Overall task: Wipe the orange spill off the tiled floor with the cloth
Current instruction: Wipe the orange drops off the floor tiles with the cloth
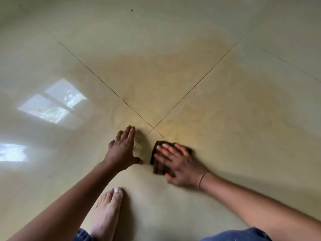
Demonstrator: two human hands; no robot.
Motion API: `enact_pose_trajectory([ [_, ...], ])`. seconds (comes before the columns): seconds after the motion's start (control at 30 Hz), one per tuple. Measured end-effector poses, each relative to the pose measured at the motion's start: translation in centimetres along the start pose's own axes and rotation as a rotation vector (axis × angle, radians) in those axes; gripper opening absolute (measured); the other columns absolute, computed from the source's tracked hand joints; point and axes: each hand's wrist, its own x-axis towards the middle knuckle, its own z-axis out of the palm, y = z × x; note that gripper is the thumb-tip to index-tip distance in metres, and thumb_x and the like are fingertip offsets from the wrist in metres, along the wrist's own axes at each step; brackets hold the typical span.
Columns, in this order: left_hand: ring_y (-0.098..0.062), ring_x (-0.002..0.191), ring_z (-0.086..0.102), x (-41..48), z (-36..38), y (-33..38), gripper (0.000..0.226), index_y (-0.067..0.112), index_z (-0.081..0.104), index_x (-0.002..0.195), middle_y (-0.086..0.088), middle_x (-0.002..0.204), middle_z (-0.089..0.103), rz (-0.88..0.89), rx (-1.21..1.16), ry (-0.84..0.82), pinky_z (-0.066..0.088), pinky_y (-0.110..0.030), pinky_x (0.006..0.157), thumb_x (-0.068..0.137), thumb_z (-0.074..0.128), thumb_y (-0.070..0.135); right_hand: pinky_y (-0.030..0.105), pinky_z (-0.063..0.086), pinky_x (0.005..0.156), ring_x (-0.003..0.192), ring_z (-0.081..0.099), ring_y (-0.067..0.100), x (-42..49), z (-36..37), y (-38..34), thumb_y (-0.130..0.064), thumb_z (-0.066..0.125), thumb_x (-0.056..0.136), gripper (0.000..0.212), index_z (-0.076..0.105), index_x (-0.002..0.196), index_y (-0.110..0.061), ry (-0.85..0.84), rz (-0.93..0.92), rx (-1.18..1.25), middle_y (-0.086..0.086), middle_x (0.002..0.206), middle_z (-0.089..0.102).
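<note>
A wide, pale orange spill [166, 75] spreads over the glossy cream tiled floor [52, 54], across the spot where four tiles meet and out to the right. A dark brown folded cloth [159, 168] lies flat on the floor just below that crossing. My right hand [180, 164] presses down on the cloth with fingers spread, slightly blurred. My left hand [122, 148] rests flat on the tile to the left of the cloth, fingers apart, holding nothing.
My bare foot [107, 211] stands on the floor below my left hand, with blue trouser fabric [243, 235] at the bottom edge. Window reflections [52, 101] shine on the tiles at left. A small dark speck [131, 10] sits far ahead.
</note>
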Motion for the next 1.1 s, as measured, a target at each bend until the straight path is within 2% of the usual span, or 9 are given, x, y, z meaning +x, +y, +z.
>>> enact_pose_trajectory([
  [0.13, -0.03, 0.147, -0.002, 0.6, 0.1, -1.1, 0.135, 0.018, -0.006, 0.152, -0.001, 0.161, -0.008, -0.036, -0.021, -0.009, 0.021, -0.053, 0.115, 0.058, 0.086, 0.048, 0.048, 0.01, 0.119, 0.149, 0.012, 0.022, 7.4, -2.5, 3.5, -0.043, 0.048, 0.087, 0.072, 0.025, 0.152, -0.023, 0.162, 0.572, 0.049, 0.004, 0.161, 0.019],
  [0.17, -0.031, 0.147, -0.002, 0.7, -0.2, -1.4, 0.136, 0.018, -0.006, 0.152, -0.002, 0.161, -0.008, -0.049, -0.024, -0.006, 0.021, -0.053, 0.115, 0.057, 0.086, 0.049, 0.048, 0.009, 0.118, 0.149, 0.011, 0.023, 8.9, -2.2, 2.1, -0.044, 0.047, 0.087, 0.073, 0.024, 0.152, -0.021, 0.163, 0.556, 0.061, 0.005, 0.161, 0.017],
  [0.3, -0.032, 0.147, -0.004, 0.6, -0.6, -2.7, 0.14, 0.017, -0.005, 0.152, -0.003, 0.161, -0.012, -0.107, -0.039, 0.014, 0.019, -0.055, 0.114, 0.052, 0.088, 0.05, 0.047, 0.009, 0.117, 0.149, 0.011, 0.021, 9.9, -1.3, 0.7, -0.044, 0.051, 0.086, 0.071, 0.027, 0.15, -0.026, -0.096, -0.139, -0.054, 0.003, 0.161, 0.017],
  [0.43, -0.03, 0.147, -0.003, 0.2, -0.3, -4.2, 0.143, 0.014, -0.006, 0.152, -0.004, 0.161, -0.009, -0.142, -0.069, -0.006, 0.023, -0.054, 0.113, 0.051, 0.088, 0.051, 0.046, 0.006, 0.118, 0.149, 0.009, 0.018, 13.4, -2.8, 3.2, -0.046, 0.044, 0.088, 0.069, 0.023, 0.152, -0.027, 0.094, 0.397, -0.04, 0.001, 0.161, 0.018],
  [0.6, -0.028, 0.147, 0.0, 0.3, -0.2, -4.2, 0.143, 0.013, -0.007, 0.152, -0.003, 0.161, -0.007, -0.152, -0.061, 0.0, 0.025, -0.052, 0.113, 0.052, 0.087, 0.053, 0.047, 0.011, 0.116, 0.148, 0.013, 0.021, 14.0, -1.4, 0.3, -0.046, 0.047, 0.087, 0.069, 0.026, 0.15, -0.026, -0.083, -0.234, -0.118, 0.002, 0.161, 0.019],
  [0.77, -0.032, 0.146, -0.003, 0.8, 0.0, -3.9, 0.145, 0.018, -0.008, 0.152, -0.004, 0.161, -0.011, -0.13, -0.059, 0.003, 0.02, -0.054, 0.114, 0.049, 0.088, 0.053, 0.048, 0.008, 0.119, 0.149, 0.01, 0.019, 15.4, -2.9, 3.0, -0.044, 0.043, 0.091, 0.065, 0.026, 0.151, -0.025, 0.122, 0.353, -0.002, 0.003, 0.161, 0.019],
  [0.9, -0.029, 0.147, -0.007, 2.3, -0.5, -1.0, 0.143, 0.02, -0.005, 0.152, -0.001, 0.161, -0.012, -0.085, -0.172, 0.037, 0.012, -0.055, 0.116, 0.048, 0.087, 0.056, 0.047, 0.012, 0.118, 0.148, 0.016, 0.021, 9.4, -2.0, 4.3, -0.047, 0.042, 0.087, 0.068, 0.029, 0.15, -0.025, 0.029, 0.044, -0.032, 0.003, 0.159, 0.024],
  [1.03, -0.03, 0.147, -0.012, 4.5, -0.1, 3.9, 0.139, 0.021, -0.006, 0.152, -0.001, 0.161, -0.014, 0.054, -0.109, -0.006, 0.005, -0.056, 0.117, 0.053, 0.086, 0.053, 0.045, 0.012, 0.119, 0.149, 0.011, 0.017, 8.0, -3.5, 10.6, -0.042, 0.046, 0.09, 0.065, 0.026, 0.151, -0.027, 0.166, 0.561, -0.029, 0.002, 0.16, 0.021],
  [1.1, -0.03, 0.147, -0.011, 5.6, 0.0, 6.4, 0.138, 0.021, -0.005, 0.152, -0.002, 0.161, -0.012, 0.107, -0.084, -0.02, 0.003, -0.056, 0.116, 0.053, 0.086, 0.053, 0.046, 0.015, 0.117, 0.148, 0.015, 0.019, 6.1, -3.2, 10.5, -0.043, 0.044, 0.09, 0.065, 0.028, 0.15, -0.025, 0.2, 0.608, -0.028, 0.003, 0.159, 0.025],
])
